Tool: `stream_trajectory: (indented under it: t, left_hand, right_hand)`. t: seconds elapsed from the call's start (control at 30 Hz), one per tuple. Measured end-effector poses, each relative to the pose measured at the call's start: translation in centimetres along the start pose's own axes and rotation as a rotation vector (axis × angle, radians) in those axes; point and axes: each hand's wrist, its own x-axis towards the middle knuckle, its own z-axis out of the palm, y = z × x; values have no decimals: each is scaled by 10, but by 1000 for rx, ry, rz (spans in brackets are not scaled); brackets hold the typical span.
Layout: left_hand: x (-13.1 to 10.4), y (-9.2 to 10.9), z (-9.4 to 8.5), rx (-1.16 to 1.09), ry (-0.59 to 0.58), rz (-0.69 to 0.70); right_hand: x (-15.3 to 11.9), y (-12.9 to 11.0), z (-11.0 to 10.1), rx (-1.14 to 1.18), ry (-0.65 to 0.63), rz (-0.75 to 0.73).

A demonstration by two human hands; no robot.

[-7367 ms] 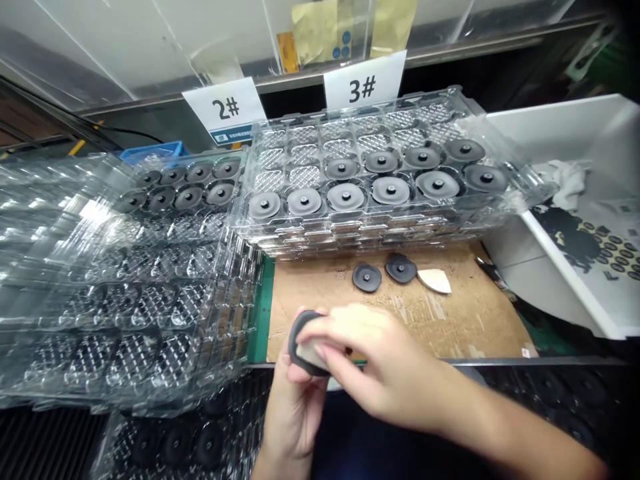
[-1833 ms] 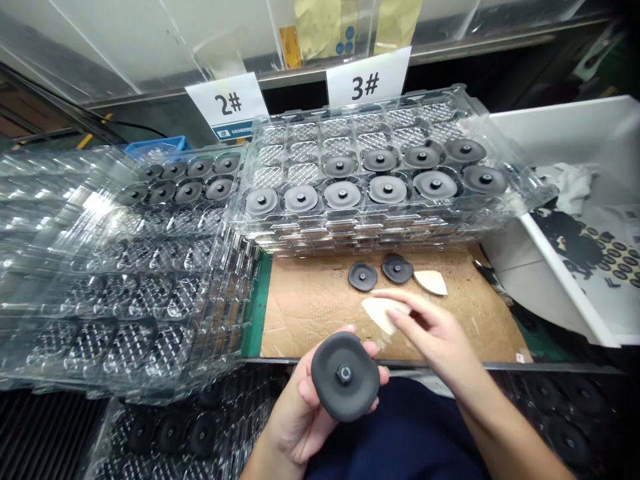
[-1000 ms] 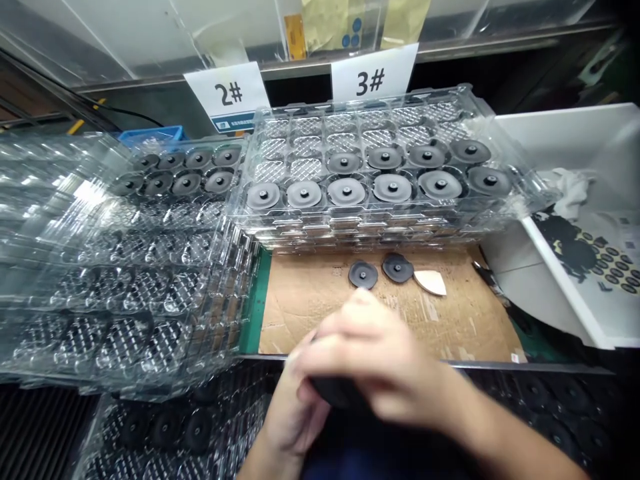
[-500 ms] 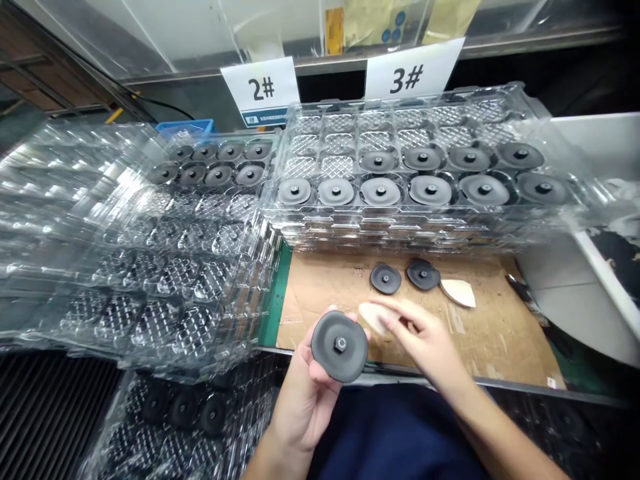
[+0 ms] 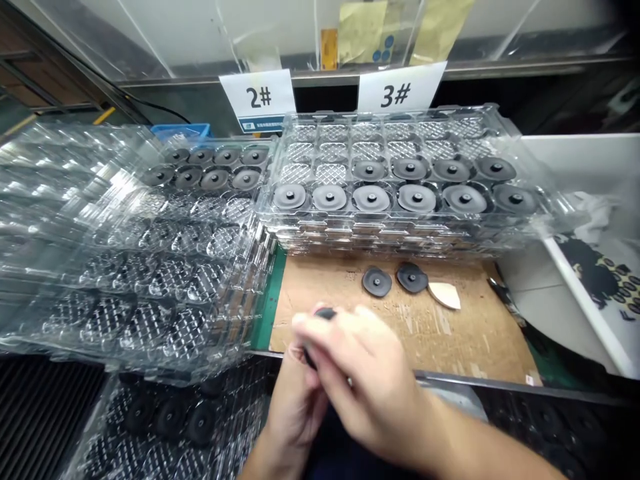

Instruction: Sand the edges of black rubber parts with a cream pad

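Cardboard [image 5: 450, 340] lies beyond left fingers [image 5: 313, 380] clasping a steeply tilted disc [image 5: 326, 313], right fingers [image 5: 320, 331] curled, grip hidden.

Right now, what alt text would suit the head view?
A left hand holds a black disc, mostly hidden by the right hand. On cardboard beyond lie two more discs and a pale pad, with partly filled clear trays behind.

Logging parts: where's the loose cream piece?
Head view, right of centre: the cream piece lies on the cardboard, just right of a loose black disc.
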Motion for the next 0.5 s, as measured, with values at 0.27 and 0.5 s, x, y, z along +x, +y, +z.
stream_trajectory:
  t: [0.27, 0.5]
  left_hand:
    - [3, 8, -5, -134, -69, -29]
    - [-6, 7, 1, -216, -145, -70]
  right_hand:
    - [-39, 50, -20, 172, 88, 513]
    - [-42, 116, 42, 91, -1, 514]
